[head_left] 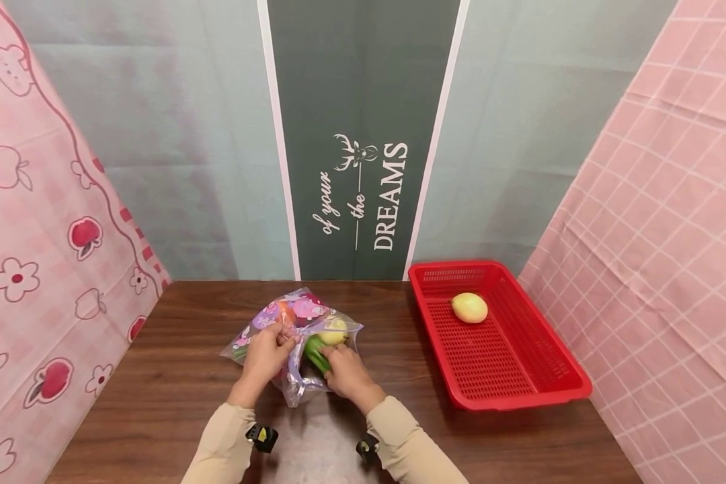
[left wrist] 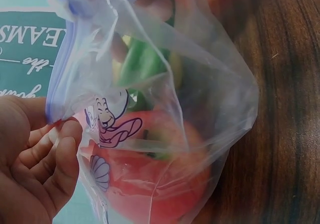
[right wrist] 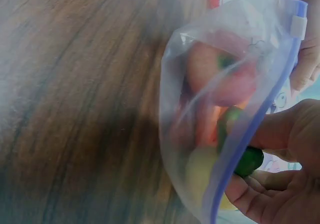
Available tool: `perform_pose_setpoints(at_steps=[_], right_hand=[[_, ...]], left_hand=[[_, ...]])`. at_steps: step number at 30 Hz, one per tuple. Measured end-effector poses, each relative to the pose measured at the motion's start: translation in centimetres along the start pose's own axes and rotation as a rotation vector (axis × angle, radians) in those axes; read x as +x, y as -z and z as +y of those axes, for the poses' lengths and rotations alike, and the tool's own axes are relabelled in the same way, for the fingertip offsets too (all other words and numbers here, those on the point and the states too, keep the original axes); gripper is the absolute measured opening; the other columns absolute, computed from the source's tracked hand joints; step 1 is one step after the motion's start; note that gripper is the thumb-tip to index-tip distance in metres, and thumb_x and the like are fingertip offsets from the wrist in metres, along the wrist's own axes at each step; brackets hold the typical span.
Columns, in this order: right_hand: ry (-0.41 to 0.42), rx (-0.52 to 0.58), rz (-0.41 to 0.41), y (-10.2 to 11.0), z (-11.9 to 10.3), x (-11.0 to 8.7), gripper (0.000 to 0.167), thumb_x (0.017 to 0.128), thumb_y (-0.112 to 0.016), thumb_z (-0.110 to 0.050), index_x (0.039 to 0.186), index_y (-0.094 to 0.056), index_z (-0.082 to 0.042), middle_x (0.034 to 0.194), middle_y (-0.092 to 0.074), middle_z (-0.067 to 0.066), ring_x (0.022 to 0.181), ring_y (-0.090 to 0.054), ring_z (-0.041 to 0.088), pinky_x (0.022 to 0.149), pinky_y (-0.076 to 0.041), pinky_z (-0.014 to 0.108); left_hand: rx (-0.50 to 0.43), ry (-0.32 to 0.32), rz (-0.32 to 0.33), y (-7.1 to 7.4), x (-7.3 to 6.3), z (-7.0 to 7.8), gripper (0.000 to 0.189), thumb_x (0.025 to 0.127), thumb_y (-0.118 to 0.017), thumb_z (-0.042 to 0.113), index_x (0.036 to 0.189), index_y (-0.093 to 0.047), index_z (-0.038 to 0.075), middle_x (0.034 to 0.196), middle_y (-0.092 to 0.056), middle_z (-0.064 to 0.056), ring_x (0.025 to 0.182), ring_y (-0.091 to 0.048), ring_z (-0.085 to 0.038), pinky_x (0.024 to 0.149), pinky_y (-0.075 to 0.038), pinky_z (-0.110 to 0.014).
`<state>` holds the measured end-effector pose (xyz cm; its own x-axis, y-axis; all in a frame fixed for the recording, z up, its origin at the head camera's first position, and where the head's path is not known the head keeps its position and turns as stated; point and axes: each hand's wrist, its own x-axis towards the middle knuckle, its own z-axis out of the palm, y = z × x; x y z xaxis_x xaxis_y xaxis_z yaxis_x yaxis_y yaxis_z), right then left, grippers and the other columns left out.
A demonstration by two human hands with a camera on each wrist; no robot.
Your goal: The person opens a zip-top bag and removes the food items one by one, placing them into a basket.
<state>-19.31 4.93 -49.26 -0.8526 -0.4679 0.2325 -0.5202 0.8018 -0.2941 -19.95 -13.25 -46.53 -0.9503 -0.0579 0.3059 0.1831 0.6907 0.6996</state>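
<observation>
A clear zip bag [head_left: 302, 316] with a purple rim and printed cartoon figures lies on the table, its mouth held apart. My left hand [head_left: 266, 356] pinches the rim of the bag between thumb and fingers. At the opening, my right hand [head_left: 346, 370] grips a green pepper [head_left: 316, 354], its far end inside the bag. Through the plastic in the left wrist view shows a round red fruit [left wrist: 155, 174] with a green top. A yellow fruit [head_left: 334, 331] lies beside the pepper, and an orange piece [right wrist: 207, 121] shows behind the plastic in the right wrist view.
To the right stands a red plastic basket [head_left: 454, 390] with slotted walls. One pale yellow fruit [head_left: 469, 307] lies inside it, toward the back. Brown wooden table [head_left: 157, 403] extends around the bag, with curtains hanging behind and on both sides.
</observation>
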Motion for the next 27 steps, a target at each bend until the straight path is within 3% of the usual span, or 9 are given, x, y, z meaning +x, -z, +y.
perform_pose_setpoints(at_steps=[8,18,27], right_hand=[[-0.021,0.088,0.008,0.8,0.1,-0.4,0.038,0.067,-0.074,-0.008,0.104,-0.064,-0.010,0.090,-0.060,0.007,0.076,-0.055,0.018,0.066,-0.044,0.031],[-0.053,0.180,0.020,2.3,0.7,-2.0,0.036,0.066,-0.070,-0.010,0.102,-0.064,-0.008,0.088,-0.064,0.005,0.067,-0.051,0.015,0.058,-0.040,0.030],[-0.047,0.220,0.080,3.9,1.1,-3.2,0.034,0.067,-0.074,-0.011,0.100,-0.066,-0.009,0.088,-0.065,0.004,0.065,-0.050,0.014,0.057,-0.040,0.028]], left_hand=[[-0.005,0.010,-0.005,0.0,0.1,0.1,0.016,0.079,-0.073,0.013,0.072,-0.060,0.010,0.055,-0.047,0.006,0.051,-0.043,-0.012,0.048,-0.035,-0.030],[-0.009,0.022,-0.011,0.0,0.0,0.0,0.015,0.079,-0.073,0.013,0.073,-0.060,0.009,0.056,-0.047,0.005,0.051,-0.042,-0.012,0.048,-0.034,-0.029],[-0.010,0.022,-0.004,0.0,0.0,0.1,0.014,0.078,-0.073,0.012,0.073,-0.061,0.008,0.056,-0.049,0.004,0.052,-0.043,-0.012,0.049,-0.035,-0.029]])
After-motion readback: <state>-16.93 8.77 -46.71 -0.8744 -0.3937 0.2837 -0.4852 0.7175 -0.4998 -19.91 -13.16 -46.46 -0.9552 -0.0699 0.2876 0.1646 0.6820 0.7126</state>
